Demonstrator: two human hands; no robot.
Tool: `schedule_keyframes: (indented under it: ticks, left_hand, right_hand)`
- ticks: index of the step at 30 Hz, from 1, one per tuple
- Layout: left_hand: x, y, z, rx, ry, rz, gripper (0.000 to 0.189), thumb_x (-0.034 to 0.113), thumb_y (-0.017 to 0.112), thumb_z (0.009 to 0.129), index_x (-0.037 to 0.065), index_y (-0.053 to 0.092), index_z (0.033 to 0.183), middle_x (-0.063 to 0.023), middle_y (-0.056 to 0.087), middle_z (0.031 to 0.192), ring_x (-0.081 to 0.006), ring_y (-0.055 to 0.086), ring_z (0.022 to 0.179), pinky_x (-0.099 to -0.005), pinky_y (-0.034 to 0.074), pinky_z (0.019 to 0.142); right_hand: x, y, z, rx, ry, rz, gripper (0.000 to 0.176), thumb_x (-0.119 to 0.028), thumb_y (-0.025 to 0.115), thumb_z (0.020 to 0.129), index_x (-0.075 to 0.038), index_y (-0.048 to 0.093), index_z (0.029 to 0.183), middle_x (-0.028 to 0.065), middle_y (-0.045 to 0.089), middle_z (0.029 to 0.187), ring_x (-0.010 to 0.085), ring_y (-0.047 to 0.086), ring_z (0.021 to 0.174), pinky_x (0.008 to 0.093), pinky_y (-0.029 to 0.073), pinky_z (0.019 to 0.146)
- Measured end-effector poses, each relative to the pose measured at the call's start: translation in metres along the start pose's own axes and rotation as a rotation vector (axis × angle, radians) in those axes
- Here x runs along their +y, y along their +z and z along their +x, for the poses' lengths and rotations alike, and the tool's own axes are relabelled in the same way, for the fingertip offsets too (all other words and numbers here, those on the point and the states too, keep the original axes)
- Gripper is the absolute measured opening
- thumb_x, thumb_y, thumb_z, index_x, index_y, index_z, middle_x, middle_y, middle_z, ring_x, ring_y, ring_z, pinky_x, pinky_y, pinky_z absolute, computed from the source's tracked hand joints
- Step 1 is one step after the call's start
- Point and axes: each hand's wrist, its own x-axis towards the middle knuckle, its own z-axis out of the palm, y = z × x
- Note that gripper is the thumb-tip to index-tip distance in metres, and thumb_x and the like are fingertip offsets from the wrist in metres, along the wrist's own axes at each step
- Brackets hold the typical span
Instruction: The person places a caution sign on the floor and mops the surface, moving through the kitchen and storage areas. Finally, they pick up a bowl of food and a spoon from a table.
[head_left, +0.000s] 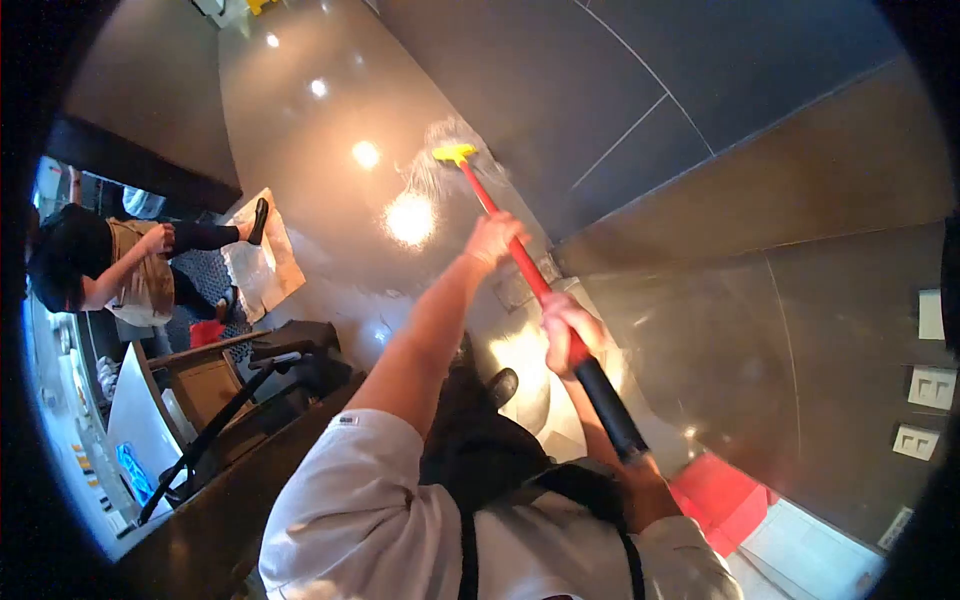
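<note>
Both hands are wrapped round the red pole of a long-handled floor brush [527,265]. My left hand [495,238] grips higher up, closer to the head. Lower down, my right hand [570,330] is closed just above the black end grip [610,410]. The pole slants away up the view to a yellow head [455,153], which rests on the shiny floor [330,150] beside the dark wall. Whitish wet streaks [430,180] surround the head. What its underside looks like, bristles or blade, cannot be made out.
To the left, another person [120,255] stands by a counter, one foot on flattened cardboard [265,260]. A dark wooden cabinet [200,395] is close on my left. Wall switches [932,388] are at the right, and a red box [718,500] sits behind my right arm.
</note>
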Motion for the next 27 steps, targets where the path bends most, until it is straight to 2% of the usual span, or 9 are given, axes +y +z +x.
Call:
schedule_keyframes:
  ticks: [2, 4, 5, 9, 16, 20, 24, 25, 27]
  left_hand:
    - [-0.016, -0.018, 0.008, -0.207, -0.206, 0.103, 0.021, 0.024, 0.068, 0.082, 0.017, 0.064, 0.101, -0.0056, 0.062, 0.125, -0.0286, 0.051, 0.127, -0.0599, 0.038, 0.101]
    - [-0.034, -0.010, -0.005, -0.100, -0.300, 0.095, 0.030, 0.019, 0.069, 0.082, 0.017, 0.060, 0.110, -0.0068, 0.051, 0.145, -0.0311, 0.044, 0.136, -0.0639, 0.033, 0.107]
    - [-0.044, -0.008, -0.006, -0.216, -0.327, 0.097, 0.036, 0.016, 0.070, 0.080, 0.019, 0.059, 0.114, -0.0070, 0.040, 0.154, -0.0324, 0.038, 0.141, -0.0651, 0.030, 0.110]
    - [-0.033, -0.007, -0.049, -0.223, -0.388, 0.071, 0.039, 0.015, 0.073, 0.078, 0.020, 0.059, 0.114, -0.0090, 0.039, 0.155, -0.0352, 0.040, 0.140, -0.0622, 0.035, 0.107]
    - [0.069, 0.011, -0.128, 0.023, -0.426, 0.001, 0.036, 0.015, 0.073, 0.075, 0.017, 0.060, 0.108, -0.0074, 0.051, 0.141, -0.0335, 0.043, 0.135, -0.0630, 0.032, 0.108]
    - [0.169, -0.003, -0.161, 0.123, -0.390, -0.019, 0.030, 0.019, 0.075, 0.073, 0.016, 0.061, 0.099, -0.0078, 0.059, 0.125, -0.0317, 0.048, 0.129, -0.0603, 0.033, 0.108]
    - [0.217, 0.002, -0.182, 0.133, -0.257, -0.096, 0.026, 0.026, 0.077, 0.069, 0.014, 0.062, 0.086, -0.0088, 0.067, 0.098, -0.0308, 0.060, 0.112, -0.0581, 0.033, 0.106]
    - [0.214, 0.011, -0.180, 0.252, -0.148, -0.166, 0.025, 0.028, 0.076, 0.069, 0.010, 0.060, 0.074, -0.0128, 0.066, 0.079, -0.0354, 0.065, 0.088, -0.0537, 0.043, 0.093]
    - [0.225, 0.001, -0.186, 0.179, -0.172, -0.302, 0.024, 0.024, 0.074, 0.068, 0.007, 0.058, 0.070, -0.0154, 0.064, 0.073, -0.0380, 0.064, 0.079, -0.0502, 0.047, 0.079]
  right_hand:
    - [0.009, 0.015, 0.000, -0.054, 0.132, -0.194, 0.008, 0.000, 0.065, 0.087, 0.001, 0.059, 0.092, 0.0125, 0.064, 0.088, 0.0278, 0.064, 0.085, 0.0391, 0.053, 0.087]
    - [0.023, 0.023, -0.026, -0.073, 0.394, -0.086, 0.012, 0.001, 0.065, 0.086, 0.002, 0.061, 0.098, 0.0170, 0.066, 0.098, 0.0274, 0.065, 0.099, 0.0356, 0.050, 0.090]
    - [0.021, 0.023, -0.035, -0.087, 0.404, -0.096, 0.014, 0.002, 0.066, 0.085, 0.002, 0.061, 0.098, 0.0171, 0.066, 0.099, 0.0268, 0.065, 0.099, 0.0351, 0.049, 0.090]
    - [0.002, 0.032, -0.053, -0.070, 0.253, -0.094, 0.016, 0.001, 0.071, 0.078, -0.001, 0.061, 0.091, 0.0150, 0.065, 0.086, 0.0303, 0.065, 0.084, 0.0436, 0.050, 0.095]
    - [-0.059, -0.020, -0.092, -0.118, 0.044, 0.033, 0.011, -0.003, 0.070, 0.079, -0.003, 0.060, 0.084, 0.0075, 0.060, 0.074, 0.0227, 0.061, 0.071, 0.0489, 0.050, 0.096]
    - [-0.125, -0.068, -0.094, -0.018, 0.065, 0.140, 0.012, 0.005, 0.065, 0.082, -0.002, 0.056, 0.084, 0.0077, 0.060, 0.074, 0.0222, 0.062, 0.071, 0.0472, 0.055, 0.085]
    - [-0.178, -0.110, -0.072, -0.075, 0.051, 0.436, 0.016, -0.013, 0.062, 0.094, -0.001, 0.052, 0.090, 0.0081, 0.055, 0.066, 0.0207, 0.052, 0.060, 0.0431, 0.051, 0.066]
    - [-0.185, -0.118, -0.063, -0.104, 0.059, 0.493, 0.015, -0.013, 0.062, 0.094, -0.001, 0.052, 0.092, 0.0079, 0.054, 0.065, 0.0205, 0.051, 0.059, 0.0422, 0.049, 0.063]
    - [-0.198, -0.124, -0.055, -0.142, 0.075, 0.558, 0.022, -0.019, 0.063, 0.094, 0.000, 0.053, 0.088, 0.0061, 0.050, 0.061, 0.0193, 0.049, 0.055, 0.0385, 0.044, 0.056]
